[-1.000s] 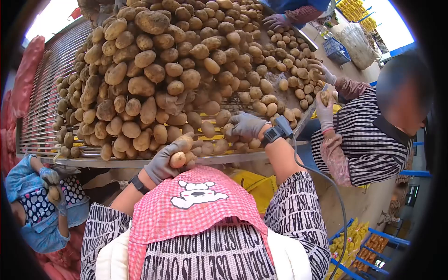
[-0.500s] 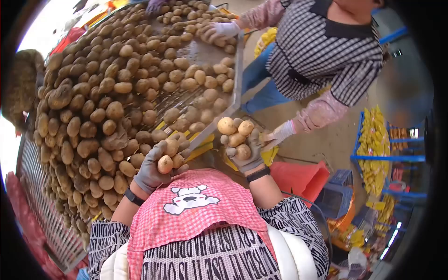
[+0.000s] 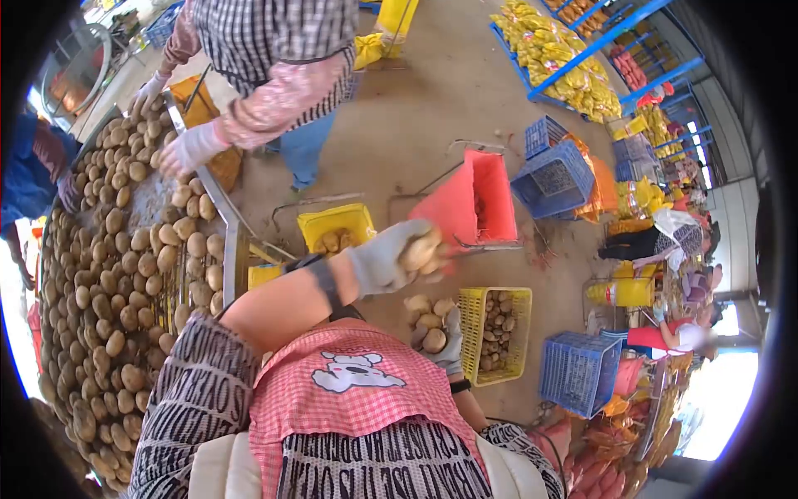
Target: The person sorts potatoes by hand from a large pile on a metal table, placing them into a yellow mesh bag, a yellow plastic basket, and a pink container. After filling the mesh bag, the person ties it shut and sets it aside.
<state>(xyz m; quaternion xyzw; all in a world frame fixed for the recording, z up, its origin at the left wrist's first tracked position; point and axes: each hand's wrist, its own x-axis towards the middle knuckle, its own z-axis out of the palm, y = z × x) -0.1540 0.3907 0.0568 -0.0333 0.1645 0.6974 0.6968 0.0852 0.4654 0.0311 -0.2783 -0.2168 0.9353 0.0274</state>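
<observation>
My left hand [image 3: 384, 259], in a grey glove, stretches across in front of me, closed on potatoes [image 3: 424, 254] that are slightly blurred. It is near the red bag [image 3: 449, 204], which stands open on a frame. Closer to my body, my right hand [image 3: 449, 349], gloved too, is curled around several potatoes [image 3: 430, 321]. Just right of it stands a yellow crate [image 3: 525, 333] with small potatoes inside. Beyond my left forearm, a yellow bag [image 3: 332, 220] holds some potatoes.
Potatoes cover the sorting table [image 3: 235, 258] on the left. A co-worker's gloved hand [image 3: 193, 151] hovers at its edge; another person [image 3: 29, 166] stands across. Blue crates [image 3: 579, 374] are on the right, filled yellow bags [image 3: 553, 58] farther back.
My view has swung right, away from the table. Both hands have left the table side with potatoes in them, and the left now reaches across to the red bag.
</observation>
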